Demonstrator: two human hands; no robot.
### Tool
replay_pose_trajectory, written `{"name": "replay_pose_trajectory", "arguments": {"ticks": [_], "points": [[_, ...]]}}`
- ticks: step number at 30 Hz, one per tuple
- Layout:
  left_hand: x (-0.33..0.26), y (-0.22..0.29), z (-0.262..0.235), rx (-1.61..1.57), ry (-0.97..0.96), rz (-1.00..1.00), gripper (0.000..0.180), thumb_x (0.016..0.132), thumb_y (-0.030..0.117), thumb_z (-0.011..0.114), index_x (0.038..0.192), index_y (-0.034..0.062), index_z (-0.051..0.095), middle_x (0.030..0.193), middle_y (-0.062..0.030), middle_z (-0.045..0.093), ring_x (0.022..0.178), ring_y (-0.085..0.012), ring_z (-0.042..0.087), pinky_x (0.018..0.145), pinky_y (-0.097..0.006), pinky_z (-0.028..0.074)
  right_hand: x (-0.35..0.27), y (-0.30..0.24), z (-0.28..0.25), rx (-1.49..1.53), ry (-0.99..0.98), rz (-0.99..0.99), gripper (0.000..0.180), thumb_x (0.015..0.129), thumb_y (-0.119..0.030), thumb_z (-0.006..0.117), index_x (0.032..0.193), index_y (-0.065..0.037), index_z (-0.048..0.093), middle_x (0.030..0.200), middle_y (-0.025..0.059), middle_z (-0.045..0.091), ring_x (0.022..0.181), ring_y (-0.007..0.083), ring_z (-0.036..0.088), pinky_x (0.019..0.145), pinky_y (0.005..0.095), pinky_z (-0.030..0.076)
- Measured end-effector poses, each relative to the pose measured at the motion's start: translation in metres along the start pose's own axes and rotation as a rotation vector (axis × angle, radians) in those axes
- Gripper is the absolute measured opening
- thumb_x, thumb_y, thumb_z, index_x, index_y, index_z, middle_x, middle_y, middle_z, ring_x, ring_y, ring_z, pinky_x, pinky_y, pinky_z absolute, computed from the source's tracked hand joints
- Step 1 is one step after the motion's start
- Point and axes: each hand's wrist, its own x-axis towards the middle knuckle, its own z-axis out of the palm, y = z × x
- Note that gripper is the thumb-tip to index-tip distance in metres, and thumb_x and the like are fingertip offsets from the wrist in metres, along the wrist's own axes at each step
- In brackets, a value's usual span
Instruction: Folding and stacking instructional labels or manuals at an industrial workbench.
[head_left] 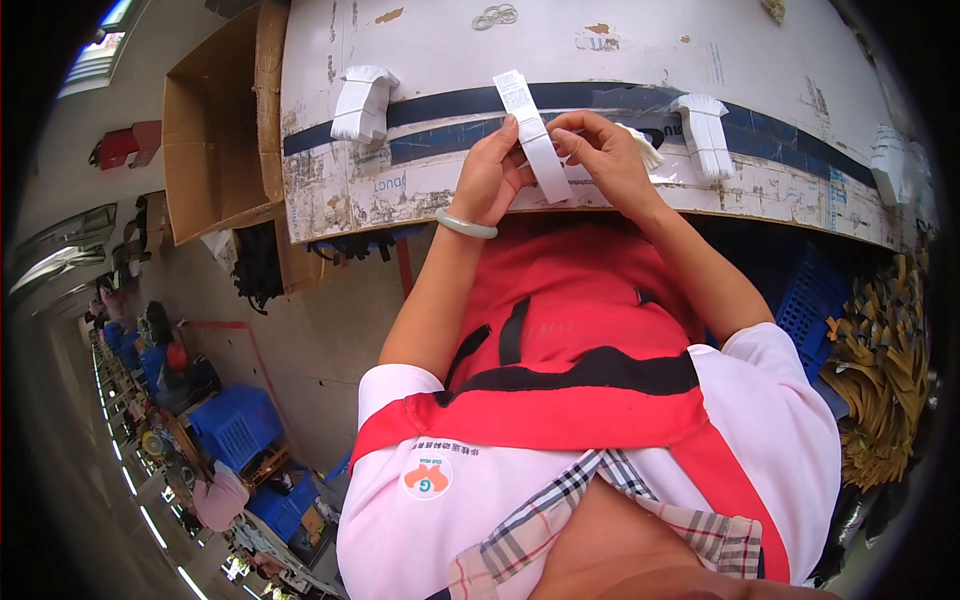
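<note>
A seated worker in a red apron (570, 330) bundles white paper tags at a scuffed white workbench (620, 50) crossed by a dark tape stripe. The left hand (490, 175), a pale green bangle (465, 226) on its wrist, pinches the lower half of a stack of white tags (535, 140) between thumb and fingers, holding it tilted just above the bench's near edge. The right hand (605, 160) has its fingertips pressed together against the stack's right side, apparently working a thin band around its middle; the band itself is too small to make out clearly.

Already-bound bundles rest on the bench: one to the left (362, 102), another to the right (705, 135). A few loose rubber bands (495, 16) lie near the far edge, and an open cardboard box (215, 120) stands off the bench's left end.

To do this step well, the stack's edges probably need to stay squared under the left-hand pinch while the band is seated near the middle, flat and untwisted, so that no tag slips out or buckles.
</note>
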Motion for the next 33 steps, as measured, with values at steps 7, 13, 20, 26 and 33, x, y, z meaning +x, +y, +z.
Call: {"name": "replay_pose_trajectory", "arguments": {"ticks": [7, 13, 20, 26, 33], "points": [[-0.034, 0.001, -0.041, 0.561, -0.054, 0.068, 0.041, 0.089, 0.021, 0.073, 0.122, 0.0006, 0.061, 0.1, -0.0053, 0.067, 0.086, -0.0121, 0.063, 0.076, -0.028, 0.052, 0.006, -0.026, 0.015, -0.714, -0.176, -0.572, 0.032, 0.086, -0.016, 0.071, 0.118, -0.011, 0.065, 0.127, 0.0127, 0.057, 0.122, 0.0303, 0.052, 0.101, 0.0381, 0.045], [-0.093, 0.044, -0.034, 0.821, -0.214, 0.014, 0.035, 0.087, 0.023, 0.075, 0.109, -0.0029, 0.069, 0.095, -0.0062, 0.069, 0.084, -0.011, 0.062, 0.077, -0.025, 0.05, 0.009, -0.072, 0.036, -0.879, -0.664, -0.395, 0.047, 0.079, -0.033, 0.079, 0.115, -0.006, 0.067, 0.115, 0.0149, 0.065, 0.109, 0.0297, 0.06, 0.093, 0.0354, 0.048], [-0.099, 0.032, -0.102, -0.706, -0.3, 0.094, 0.087, 0.095, 0.069, 0.031, 0.14, -0.0043, 0.043, 0.133, -0.0262, 0.055, 0.119, -0.0366, 0.059, 0.094, -0.045, 0.054, -0.025, -0.05, 0.077, -0.002, -0.543, 0.241, 0.032, 0.086, -0.028, 0.077, 0.103, -0.003, 0.063, 0.097, 0.0031, 0.065, 0.087, 0.0081, 0.059, 0.078, 0.0219, 0.047], [-0.098, -0.027, -0.064, -0.129, -0.042, 0.153, 0.049, 0.099, 0.027, 0.059, 0.137, -0.0026, 0.049, 0.13, -0.0144, 0.059, 0.118, -0.0247, 0.059, 0.104, -0.04, 0.047, -0.039, 0.004, 0.08, -0.147, -0.187, 0.148, 0.036, 0.091, -0.03, 0.073, 0.108, 0.0, 0.062, 0.093, 0.0036, 0.065, 0.086, 0.0089, 0.06, 0.076, 0.0245, 0.049], [-0.09, -0.036, -0.065, -0.146, -0.025, 0.096, 0.038, 0.1, 0.016, 0.055, 0.134, -0.0005, 0.051, 0.124, -0.0107, 0.063, 0.113, -0.0195, 0.061, 0.102, -0.038, 0.047, -0.048, 0.016, 0.062, -0.081, -0.038, -0.019, 0.022, 0.098, -0.017, 0.062, 0.117, -0.005, 0.063, 0.089, 0.0005, 0.062, 0.086, 0.0082, 0.058, 0.079, 0.0232, 0.049]]}}
